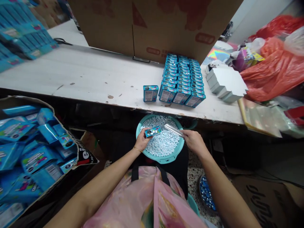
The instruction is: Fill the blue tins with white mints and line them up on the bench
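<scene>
"Head view, left hand (142, 140): state of the grip?"

"Closed on a small blue box (153, 131), held tilted above the teal basin (180, 152). Basin contents: many small pale pieces (163, 144)."

"Right hand (195, 143)?"

"Grip closed on the near end of a shiny scoop (174, 130). Its far end points at the small blue box, with a narrow gap between them. Contact with the pale pieces: cannot tell."

"Position of the basin?"

"Just in front of the near edge of the white table (83, 76), over the person's dark-clothed legs."

"Items on the table?"

"Block of upright blue boxes (181, 79) in three columns, near the front edge; one single box (150, 95) upright to its left, apart from it. Large cardboard carton (147, 28) behind. White stack (226, 82) to the right of the block, red plastic bags (280, 60) beyond."

"Left side, below table level?"

"Open bag filled with blue packets (30, 152); surface wear on the table also noted"
</scene>
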### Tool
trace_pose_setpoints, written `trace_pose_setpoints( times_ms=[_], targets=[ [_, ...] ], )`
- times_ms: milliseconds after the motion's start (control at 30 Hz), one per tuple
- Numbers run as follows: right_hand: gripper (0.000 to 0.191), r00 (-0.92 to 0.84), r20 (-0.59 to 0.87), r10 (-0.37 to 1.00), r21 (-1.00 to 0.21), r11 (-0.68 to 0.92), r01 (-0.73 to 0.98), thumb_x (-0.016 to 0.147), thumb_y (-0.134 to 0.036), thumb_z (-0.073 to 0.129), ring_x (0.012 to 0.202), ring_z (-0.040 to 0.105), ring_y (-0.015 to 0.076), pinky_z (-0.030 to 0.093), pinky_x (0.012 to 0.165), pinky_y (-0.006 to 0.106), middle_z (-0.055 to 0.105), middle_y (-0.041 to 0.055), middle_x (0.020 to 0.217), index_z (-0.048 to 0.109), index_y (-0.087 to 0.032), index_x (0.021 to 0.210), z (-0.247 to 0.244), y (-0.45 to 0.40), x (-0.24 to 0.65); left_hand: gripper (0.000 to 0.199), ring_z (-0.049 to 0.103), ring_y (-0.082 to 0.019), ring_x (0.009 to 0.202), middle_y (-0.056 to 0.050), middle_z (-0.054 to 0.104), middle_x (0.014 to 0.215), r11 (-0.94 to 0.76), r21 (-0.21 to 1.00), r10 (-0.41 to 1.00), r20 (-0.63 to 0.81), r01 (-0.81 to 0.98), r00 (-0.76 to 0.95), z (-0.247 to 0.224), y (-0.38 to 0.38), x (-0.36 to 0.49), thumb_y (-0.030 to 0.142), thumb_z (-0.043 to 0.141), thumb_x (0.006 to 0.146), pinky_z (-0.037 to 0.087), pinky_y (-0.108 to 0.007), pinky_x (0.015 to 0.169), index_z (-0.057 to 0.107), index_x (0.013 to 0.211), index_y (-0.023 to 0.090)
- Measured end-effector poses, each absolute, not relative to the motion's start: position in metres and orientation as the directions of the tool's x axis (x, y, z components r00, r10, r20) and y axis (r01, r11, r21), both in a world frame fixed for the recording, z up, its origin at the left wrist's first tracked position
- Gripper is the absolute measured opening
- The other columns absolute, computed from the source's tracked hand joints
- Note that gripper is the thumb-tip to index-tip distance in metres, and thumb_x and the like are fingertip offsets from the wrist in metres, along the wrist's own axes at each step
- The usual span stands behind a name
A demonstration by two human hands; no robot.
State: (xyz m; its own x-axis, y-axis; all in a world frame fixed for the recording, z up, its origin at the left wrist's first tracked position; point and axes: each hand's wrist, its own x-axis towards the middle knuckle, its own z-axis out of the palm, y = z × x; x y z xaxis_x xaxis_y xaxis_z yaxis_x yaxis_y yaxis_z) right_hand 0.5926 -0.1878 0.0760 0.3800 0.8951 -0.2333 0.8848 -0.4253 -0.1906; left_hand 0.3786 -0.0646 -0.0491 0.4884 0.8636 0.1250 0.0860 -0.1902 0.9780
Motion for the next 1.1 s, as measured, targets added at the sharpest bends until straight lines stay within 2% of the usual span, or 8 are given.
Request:
trace_pose_setpoints(
  times_ms=[233, 400, 500, 633, 733, 800, 967, 1100],
  targets=[
    [0.034, 0.398, -0.319, 0.860, -0.233, -0.478, 0.847, 0.081, -0.027, 0.036, 0.088, 0.058, 0.0168, 0.036, 0.067, 0.021, 0.065, 0.0036, 0.095, 0.059, -0.031, 0.106, 0.040, -0.196, 0.599, 0.040, 0.050, -0.020, 0.099, -0.004, 0.056, 0.104, -0.445, 0.833, 0.798, 0.201, 0.330, 0.568, -0.002, -0.056, 0.349, 0.013, 0.051, 0.067, 0.039, -0.034, 0.090, 0.051, 0.106, 0.021],
    [0.034, 0.388, -0.339, 0.857, -0.304, -0.490, 0.817, 0.080, -0.023, 0.038, 0.087, 0.058, 0.0166, 0.037, 0.069, 0.021, 0.065, 0.0052, 0.095, 0.060, -0.026, 0.106, 0.029, -0.196, 0.594, 0.039, 0.055, -0.017, 0.084, -0.003, 0.058, 0.093, -0.394, 0.886, 0.826, 0.224, 0.245, 0.518, 0.054, -0.008, 0.359, 0.021, 0.055, 0.068, 0.045, -0.030, 0.079, 0.048, 0.106, 0.017],
    [0.034, 0.377, -0.331, 0.865, -0.343, -0.483, 0.806, 0.079, -0.024, 0.038, 0.084, 0.059, 0.0164, 0.038, 0.068, 0.021, 0.067, 0.0044, 0.090, 0.061, -0.026, 0.104, 0.030, -0.196, 0.588, 0.037, 0.054, -0.015, 0.084, -0.003, 0.057, 0.091, -0.425, 0.888, 0.817, 0.293, 0.175, 0.497, 0.071, 0.034, 0.383, 0.021, 0.057, 0.066, 0.045, -0.029, 0.079, 0.049, 0.102, 0.015],
    [0.033, 0.390, -0.296, 0.872, -0.386, -0.483, 0.786, 0.077, -0.024, 0.039, 0.080, 0.060, 0.0174, 0.040, 0.067, 0.023, 0.068, 0.0039, 0.086, 0.064, -0.026, 0.099, 0.029, -0.204, 0.582, 0.046, 0.054, -0.016, 0.087, -0.007, 0.053, 0.100, -0.413, 0.892, 0.851, 0.307, 0.182, 0.426, 0.059, 0.072, 0.407, 0.021, 0.062, 0.061, 0.046, -0.029, 0.076, 0.048, 0.104, 0.014],
    [0.033, 0.402, -0.293, 0.867, -0.441, -0.496, 0.748, 0.076, -0.026, 0.039, 0.080, 0.061, 0.0189, 0.042, 0.068, 0.024, 0.068, 0.0042, 0.085, 0.065, -0.026, 0.097, 0.022, -0.212, 0.580, 0.075, 0.054, -0.019, 0.092, -0.012, 0.045, 0.115, -0.391, 0.892, 0.895, 0.311, 0.226, 0.320, 0.037, 0.083, 0.412, 0.024, 0.068, 0.055, 0.046, -0.032, 0.077, 0.035, 0.121, 0.016],
    [0.034, 0.400, -0.302, 0.865, -0.483, -0.501, 0.719, 0.075, -0.027, 0.038, 0.082, 0.061, 0.0199, 0.043, 0.069, 0.025, 0.068, 0.0045, 0.087, 0.065, -0.026, 0.097, 0.015, -0.216, 0.580, 0.086, 0.053, -0.021, 0.096, -0.013, 0.044, 0.119, -0.420, 0.868, 0.889, 0.334, 0.265, 0.313, 0.027, 0.090, 0.416, 0.026, 0.070, 0.053, 0.044, -0.034, 0.082, 0.027, 0.127, 0.017],
    [0.035, 0.364, -0.312, 0.877, -0.570, -0.480, 0.667, 0.074, -0.031, 0.038, 0.092, 0.059, 0.0220, 0.044, 0.075, 0.027, 0.067, 0.0034, 0.096, 0.066, -0.027, 0.096, -0.006, -0.222, 0.577, 0.074, 0.056, -0.025, 0.094, -0.008, 0.059, 0.103, -0.409, 0.838, 0.895, 0.291, 0.361, 0.338, 0.028, 0.116, 0.437, 0.025, 0.065, 0.062, 0.042, -0.038, 0.083, 0.031, 0.127, 0.023],
    [0.037, 0.268, -0.338, 0.902, -0.667, -0.431, 0.608, 0.072, -0.038, 0.041, 0.092, 0.059, 0.0226, 0.045, 0.077, 0.027, 0.066, 0.0036, 0.097, 0.065, -0.025, 0.096, -0.026, -0.226, 0.578, 0.073, 0.052, -0.029, 0.102, -0.018, 0.054, 0.111, -0.278, 0.853, 0.947, 0.166, 0.442, 0.276, 0.034, 0.119, 0.454, 0.021, 0.066, 0.061, 0.040, -0.041, 0.086, 0.033, 0.126, 0.015]
  ],
)
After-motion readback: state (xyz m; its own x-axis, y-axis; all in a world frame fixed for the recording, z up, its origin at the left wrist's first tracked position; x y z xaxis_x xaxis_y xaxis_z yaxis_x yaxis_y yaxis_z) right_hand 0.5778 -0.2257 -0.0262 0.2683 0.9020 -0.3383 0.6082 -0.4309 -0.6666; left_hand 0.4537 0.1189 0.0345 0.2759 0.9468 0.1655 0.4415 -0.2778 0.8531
